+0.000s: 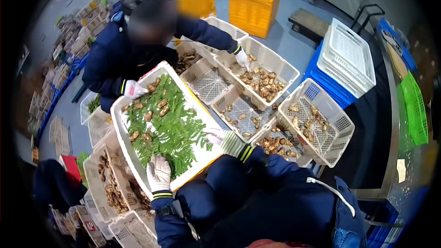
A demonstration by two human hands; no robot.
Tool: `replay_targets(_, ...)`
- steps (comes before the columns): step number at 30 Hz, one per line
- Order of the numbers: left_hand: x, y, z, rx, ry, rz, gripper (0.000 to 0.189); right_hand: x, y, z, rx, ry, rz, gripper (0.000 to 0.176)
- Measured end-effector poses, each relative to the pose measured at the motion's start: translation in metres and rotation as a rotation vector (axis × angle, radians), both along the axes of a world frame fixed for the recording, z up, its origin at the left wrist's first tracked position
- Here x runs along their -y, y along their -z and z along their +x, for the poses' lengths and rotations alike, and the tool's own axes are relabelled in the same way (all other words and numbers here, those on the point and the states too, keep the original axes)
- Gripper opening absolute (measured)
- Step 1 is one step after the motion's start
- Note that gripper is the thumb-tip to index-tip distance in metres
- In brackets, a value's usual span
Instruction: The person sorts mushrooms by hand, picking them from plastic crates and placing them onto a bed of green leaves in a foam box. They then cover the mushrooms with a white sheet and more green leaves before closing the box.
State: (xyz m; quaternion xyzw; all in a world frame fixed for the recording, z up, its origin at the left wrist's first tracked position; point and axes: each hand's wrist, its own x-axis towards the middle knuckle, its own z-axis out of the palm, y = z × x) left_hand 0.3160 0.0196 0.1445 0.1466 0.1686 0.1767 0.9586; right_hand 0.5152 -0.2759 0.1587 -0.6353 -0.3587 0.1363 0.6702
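Note:
A white foam box [120, 133] lined with green fern leaves [172, 124] lies tilted before me, with several brown mushroom-like pieces [163, 111] on the leaves at its far left. My left hand [159, 172], in a white glove, rests palm up with fingers spread on the leaves at the near edge. At the box's right side my right hand [216, 137], also gloved, has its fingers stretched out over the leaves. Neither hand holds anything. Across from me, a co-worker's gloved hand [134, 89] is at the box's far left edge, touching a brown piece.
The co-worker's other hand [242, 59] reaches into a white crate [287, 70] of brown pieces. More crates stand right [337, 128] and lower left [94, 160]. Stacked white and blue crates [349, 59], yellow-wrapped boxes [255, 7] and a flat cart [312, 24] stand farther back.

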Motion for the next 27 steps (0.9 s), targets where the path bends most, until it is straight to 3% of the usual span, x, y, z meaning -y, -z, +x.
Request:
replay_targets(2, 0.011, -0.015, 0.003, -0.100, -0.049, 0.031, 0.043, 0.001, -0.010, -0.006, -0.214, 0.050, 0.026, 0.036)
replay_targets(4, 0.003, -0.003, 0.001, -0.102, 0.004, 0.110, 0.046, 0.011, -0.025, -0.001, -0.249, 0.025, -0.064, 0.037)
replay_targets(6, 0.005, -0.004, 0.003, -0.128, 0.006, 0.140, 0.046, 0.014, -0.020, 0.003, -0.110, 0.036, -0.058, 0.038)
replay_targets(8, -0.001, 0.005, 0.002, -0.114, 0.021, 0.131, 0.047, 0.010, -0.010, 0.003, -0.251, 0.000, 0.029, 0.039)
replay_targets(14, 0.011, -0.004, 0.007, -0.250, -0.057, 0.187, 0.051, 0.016, -0.006, 0.010, -0.006, 0.072, -0.084, 0.038)
replay_targets(19, 0.001, 0.007, 0.006, -0.262, -0.031, 0.214, 0.048, 0.015, 0.007, 0.014, 0.137, 0.097, -0.017, 0.036)
replay_targets(22, 0.000, 0.008, 0.006, -0.272, -0.029, 0.230, 0.046, 0.012, 0.015, 0.015, 0.156, 0.124, -0.073, 0.037)
replay_targets(27, 0.000, 0.008, 0.006, -0.285, -0.018, 0.252, 0.046, 0.009, 0.019, 0.015, 0.113, 0.060, 0.062, 0.037)
